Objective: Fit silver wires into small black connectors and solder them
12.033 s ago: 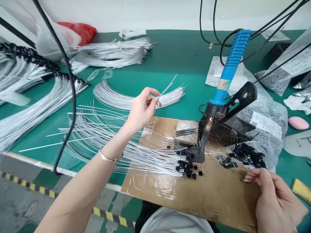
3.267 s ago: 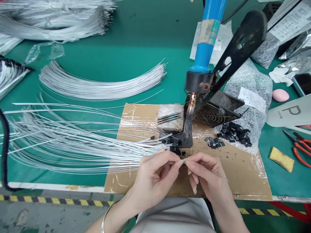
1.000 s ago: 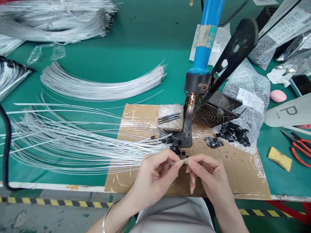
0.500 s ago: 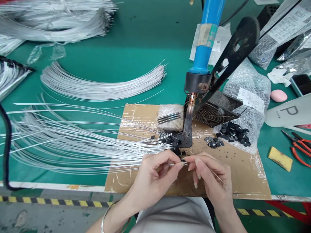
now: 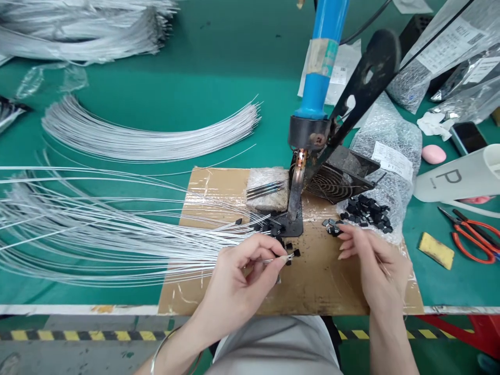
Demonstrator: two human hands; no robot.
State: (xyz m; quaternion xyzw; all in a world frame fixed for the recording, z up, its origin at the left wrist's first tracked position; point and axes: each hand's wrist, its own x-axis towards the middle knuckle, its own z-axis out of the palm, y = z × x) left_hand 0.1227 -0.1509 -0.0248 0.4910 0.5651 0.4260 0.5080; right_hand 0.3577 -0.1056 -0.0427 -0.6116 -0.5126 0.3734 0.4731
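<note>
an electronics assembly bench in a workshop or small factory. green work mat [image 5: 219, 67] heaped with bundles of thin silver wires [image 5: 148, 143], a blue-handled soldering iron [image 5: 312, 99] fixed in a black stand above a taped cardboard pad [image 5: 344, 281], piles of small black components [image 5: 367, 211], bubble-wrap parts bags [image 5: 390, 156], yellow-black hazard tape [image 5: 78, 335] along the bench edge.

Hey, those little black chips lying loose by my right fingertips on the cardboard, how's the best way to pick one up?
Pinch one small black chip from above with the right hand, thumb and forefinger on its two opposite side edges. They lie flat on the cardboard sheet, so a top-down grip probably suits best. Take an outlying chip, apart from the pile.
</note>
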